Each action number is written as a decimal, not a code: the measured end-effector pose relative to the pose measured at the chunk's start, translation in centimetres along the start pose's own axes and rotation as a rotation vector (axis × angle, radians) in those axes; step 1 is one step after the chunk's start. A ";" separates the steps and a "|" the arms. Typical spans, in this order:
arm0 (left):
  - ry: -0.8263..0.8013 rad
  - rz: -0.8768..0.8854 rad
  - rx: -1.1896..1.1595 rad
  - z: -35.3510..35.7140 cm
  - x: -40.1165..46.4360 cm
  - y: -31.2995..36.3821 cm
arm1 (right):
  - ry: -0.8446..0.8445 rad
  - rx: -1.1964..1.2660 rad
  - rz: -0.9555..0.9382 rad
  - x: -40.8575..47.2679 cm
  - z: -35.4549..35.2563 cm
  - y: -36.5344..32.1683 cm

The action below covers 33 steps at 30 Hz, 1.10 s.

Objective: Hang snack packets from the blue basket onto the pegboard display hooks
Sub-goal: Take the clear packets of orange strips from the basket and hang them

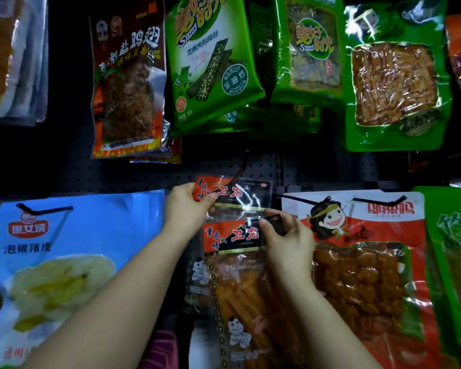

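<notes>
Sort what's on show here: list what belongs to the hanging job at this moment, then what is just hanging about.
In the job:
left hand, pinching the upper red-and-black packet
right hand, gripping the lower red-and-black packet
pegboard

Just there:
blue packet
red cartoon packet
green seaweed packet
dark red packet

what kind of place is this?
Likely a shop's snack aisle: a dark pegboard with rows of hanging packets, such as the green seaweed packet, and both hands hanging a red-and-black packet.
</notes>
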State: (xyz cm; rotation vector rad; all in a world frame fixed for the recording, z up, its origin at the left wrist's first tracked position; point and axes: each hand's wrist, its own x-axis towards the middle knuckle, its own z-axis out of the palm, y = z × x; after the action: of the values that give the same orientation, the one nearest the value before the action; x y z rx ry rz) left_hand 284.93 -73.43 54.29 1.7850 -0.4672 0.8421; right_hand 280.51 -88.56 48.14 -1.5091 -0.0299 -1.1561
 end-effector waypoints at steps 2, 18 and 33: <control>0.033 -0.013 0.037 0.8 0.9 -0.7 | -0.013 0.011 0.015 0.7 0.5 0.7; 0.112 -0.151 -0.127 3.4 2.5 -3.4 | -0.081 0.255 0.038 1.0 -1.2 2.5; -0.152 0.119 -0.340 -4.0 -7.2 2.9 | 0.029 0.393 -0.232 -4.2 -2.1 -5.0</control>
State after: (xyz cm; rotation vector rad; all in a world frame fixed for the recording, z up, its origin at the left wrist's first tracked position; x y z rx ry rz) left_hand 276.79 -71.36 51.67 1.5220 -0.7745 0.6647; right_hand 274.05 -86.22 48.71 -1.1595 -0.3991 -1.2701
